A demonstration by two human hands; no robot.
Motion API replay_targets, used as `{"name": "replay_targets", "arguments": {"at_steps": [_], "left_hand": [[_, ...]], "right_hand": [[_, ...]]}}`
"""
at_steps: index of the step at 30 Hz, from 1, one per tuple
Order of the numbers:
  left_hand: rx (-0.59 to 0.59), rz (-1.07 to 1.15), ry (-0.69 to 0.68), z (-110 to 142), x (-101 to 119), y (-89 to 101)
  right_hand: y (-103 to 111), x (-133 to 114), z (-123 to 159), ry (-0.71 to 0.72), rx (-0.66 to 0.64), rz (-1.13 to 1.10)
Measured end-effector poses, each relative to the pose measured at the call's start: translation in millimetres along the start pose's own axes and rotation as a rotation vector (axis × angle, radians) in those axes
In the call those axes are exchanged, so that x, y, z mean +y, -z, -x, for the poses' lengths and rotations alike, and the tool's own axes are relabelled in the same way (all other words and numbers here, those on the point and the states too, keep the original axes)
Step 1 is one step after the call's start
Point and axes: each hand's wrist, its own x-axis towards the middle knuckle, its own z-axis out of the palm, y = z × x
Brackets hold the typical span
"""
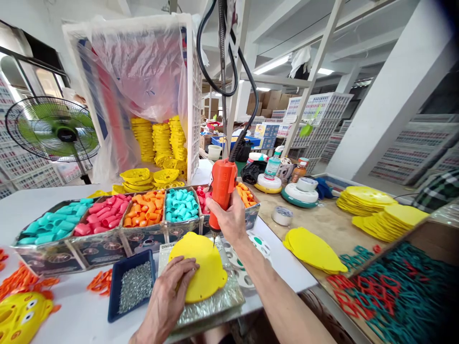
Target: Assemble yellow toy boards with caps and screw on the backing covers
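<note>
My right hand is wrapped round an orange electric screwdriver that hangs from a cable and spring. Its bit points down at the upper right edge of a yellow plastic plate; whether the tip touches a screw I cannot tell. My left hand lies on the plate's left side, fingers stretched flat across it. Beneath the plate is a block wrapped in clear plastic, with the word "DINOSA" partly showing. To the left stands a dark blue tray of small metal screws.
Behind my hands runs a row of boxes holding teal, pink and orange plastic pieces. A yellow face-shaped toy part lies at lower left. On the right are yellow plates, a tape roll and a bin of teal and red parts.
</note>
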Motion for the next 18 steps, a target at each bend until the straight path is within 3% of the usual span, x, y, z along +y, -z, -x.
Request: {"name": "replay_targets", "arguments": {"at_steps": [13, 18], "left_hand": [[-0.014, -0.049, 0.014, 0.5, -1.3, -2.4], [-0.021, -0.033, 0.086, -0.9, 2.5, 0.2]], "right_hand": [[5.9, 9.6, 6.7, 0.032, 0.003, 0.012], [6.4, 5.7, 5.6, 0.023, -0.069, -0.016]]}}
